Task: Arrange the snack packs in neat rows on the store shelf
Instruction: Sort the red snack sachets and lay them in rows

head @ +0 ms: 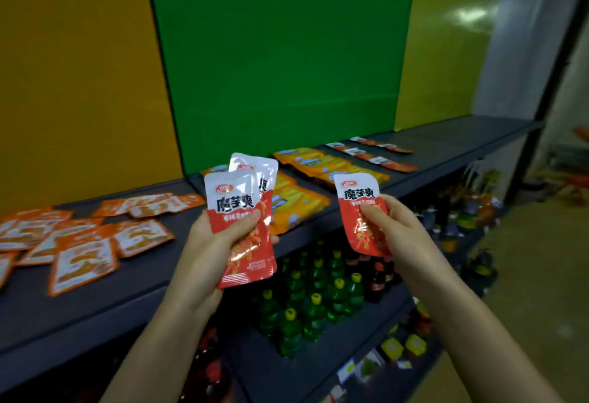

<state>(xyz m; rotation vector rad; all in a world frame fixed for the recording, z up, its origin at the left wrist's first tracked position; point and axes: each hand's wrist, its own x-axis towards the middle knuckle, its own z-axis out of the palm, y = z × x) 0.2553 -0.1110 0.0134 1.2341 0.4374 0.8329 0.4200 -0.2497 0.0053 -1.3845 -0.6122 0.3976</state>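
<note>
My left hand (212,243) grips two overlapping red-and-white snack packs (240,211), thumb across the front one, above the front edge of the dark grey shelf (153,272). My right hand (387,225) pinches a single red-and-white snack pack (358,198) of the same kind, held upright a little to the right. On the shelf lie several orange-and-white packs (83,243) scattered at the left. Several yellow-orange packs (315,166) lie in overlapping rows in the middle, and a thin row of red-and-white packs (373,154) lies further right.
Yellow and green panels (280,52) back the shelf. A lower shelf holds green bottles (314,294) with yellow caps and darker bottles (379,278). Small boxed goods (404,347) sit lower still. A black upright post (541,93) ends the shelf at the right, beside open floor.
</note>
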